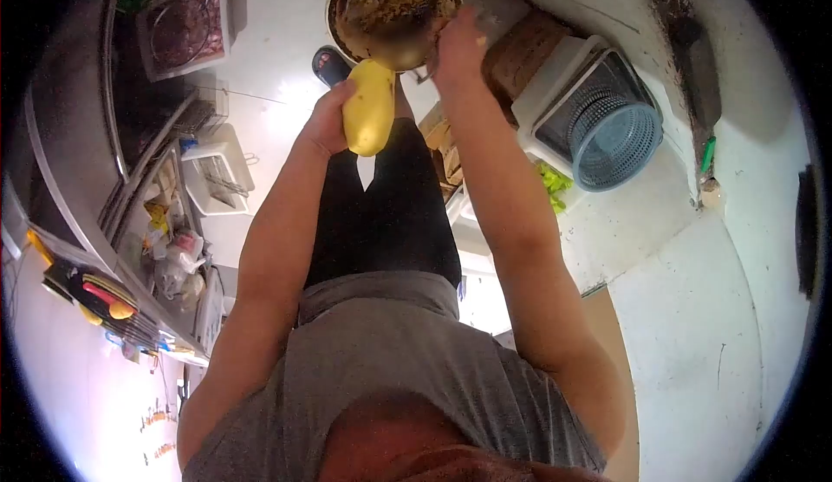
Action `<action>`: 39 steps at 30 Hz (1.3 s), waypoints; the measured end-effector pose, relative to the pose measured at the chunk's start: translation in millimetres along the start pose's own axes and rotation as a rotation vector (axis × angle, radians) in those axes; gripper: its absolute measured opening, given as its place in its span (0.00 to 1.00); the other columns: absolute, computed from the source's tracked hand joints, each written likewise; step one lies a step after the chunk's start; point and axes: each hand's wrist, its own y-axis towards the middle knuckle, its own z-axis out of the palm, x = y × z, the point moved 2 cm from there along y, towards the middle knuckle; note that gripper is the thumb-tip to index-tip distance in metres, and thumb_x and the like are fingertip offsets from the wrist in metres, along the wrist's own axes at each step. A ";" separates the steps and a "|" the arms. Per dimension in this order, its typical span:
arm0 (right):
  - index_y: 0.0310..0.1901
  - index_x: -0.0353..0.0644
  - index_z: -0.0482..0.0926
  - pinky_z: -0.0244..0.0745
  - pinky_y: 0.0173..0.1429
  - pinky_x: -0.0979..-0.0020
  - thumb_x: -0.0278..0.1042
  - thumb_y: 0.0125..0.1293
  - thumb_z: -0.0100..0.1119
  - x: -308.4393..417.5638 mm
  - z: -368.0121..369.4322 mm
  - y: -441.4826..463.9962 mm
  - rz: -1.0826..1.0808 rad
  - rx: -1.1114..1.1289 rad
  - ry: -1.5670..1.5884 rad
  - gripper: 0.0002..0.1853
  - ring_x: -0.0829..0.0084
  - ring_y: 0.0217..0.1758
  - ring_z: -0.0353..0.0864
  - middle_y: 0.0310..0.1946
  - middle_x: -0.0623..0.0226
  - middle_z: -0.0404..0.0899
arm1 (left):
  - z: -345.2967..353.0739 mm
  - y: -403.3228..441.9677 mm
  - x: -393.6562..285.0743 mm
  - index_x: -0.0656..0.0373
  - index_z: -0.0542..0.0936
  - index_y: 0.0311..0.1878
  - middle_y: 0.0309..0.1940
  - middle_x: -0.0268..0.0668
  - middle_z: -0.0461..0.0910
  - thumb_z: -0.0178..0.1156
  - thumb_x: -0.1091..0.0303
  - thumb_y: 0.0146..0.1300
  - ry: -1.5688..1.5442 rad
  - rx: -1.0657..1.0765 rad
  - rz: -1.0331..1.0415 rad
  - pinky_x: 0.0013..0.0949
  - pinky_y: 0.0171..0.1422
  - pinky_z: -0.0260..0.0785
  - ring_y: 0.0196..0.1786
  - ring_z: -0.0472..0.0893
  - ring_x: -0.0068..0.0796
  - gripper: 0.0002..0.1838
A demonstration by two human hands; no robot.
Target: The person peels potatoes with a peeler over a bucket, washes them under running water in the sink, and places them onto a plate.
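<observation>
My left hand (pixel 326 123) is closed around the side of a large oblong yellow vegetable (pixel 368 107), which looks like a peeled potato with a few dark specks. It is held upright in front of my legs. My right hand (pixel 458 48) is curled beside the near right rim of a round metal basin (pixel 401 51). A small metallic piece shows by its fingers, but what it belongs to is unclear. Brown and yellow scraps, perhaps peelings, lie in the basin, which sits low beyond my knees.
A blue plastic basket (pixel 615 144) rests against a white crate (pixel 555 79) at right. Green leaves (pixel 555 185) lie below it. At left are a white tub with reddish contents (pixel 186 31), another white bin (pixel 217 170) and cluttered shelves (pixel 178 257). A shoe (pixel 329 66) shows near the basin.
</observation>
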 end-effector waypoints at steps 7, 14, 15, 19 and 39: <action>0.43 0.46 0.70 0.74 0.35 0.67 0.51 0.70 0.44 -14.4 -26.4 29.5 -0.106 0.006 -0.145 0.16 0.72 0.33 0.74 0.32 0.68 0.75 | -3.6 3.4 7.3 0.64 0.69 0.59 0.47 0.48 0.78 0.53 0.47 0.62 -0.079 0.011 -0.008 0.40 0.49 0.76 0.45 0.80 0.41 0.32; 0.38 0.42 0.67 0.64 0.22 0.71 0.48 0.71 0.43 6.0 -0.2 -55.2 -0.170 0.114 0.025 0.16 0.73 0.18 0.68 0.18 0.65 0.71 | 29.6 -0.8 -3.3 0.62 0.72 0.56 0.43 0.47 0.79 0.46 0.47 0.64 -0.156 -0.125 -0.023 0.38 0.41 0.76 0.40 0.80 0.39 0.28; 0.37 0.41 0.66 0.62 0.20 0.71 0.48 0.71 0.43 9.8 7.6 -64.5 -0.197 0.170 0.009 0.16 0.72 0.16 0.67 0.16 0.65 0.70 | 28.6 1.0 -3.5 0.62 0.72 0.56 0.43 0.47 0.79 0.45 0.47 0.64 -0.138 -0.110 -0.019 0.38 0.41 0.76 0.40 0.80 0.39 0.28; 0.32 0.41 0.65 0.61 0.19 0.71 0.49 0.71 0.43 7.4 13.9 -42.5 -0.352 0.074 -0.128 0.18 0.73 0.15 0.66 0.15 0.65 0.69 | 23.5 0.5 2.7 0.61 0.72 0.57 0.43 0.47 0.78 0.45 0.46 0.64 -0.114 -0.109 -0.009 0.36 0.39 0.76 0.39 0.80 0.38 0.29; 0.35 0.43 0.68 0.64 0.27 0.65 0.47 0.69 0.45 -23.3 -11.2 62.3 -0.148 0.100 0.604 0.15 0.70 0.26 0.71 0.24 0.66 0.71 | 5.0 -6.5 3.8 0.59 0.67 0.62 0.48 0.47 0.76 0.43 0.36 0.65 -0.284 0.120 -0.004 0.39 0.47 0.75 0.43 0.79 0.41 0.36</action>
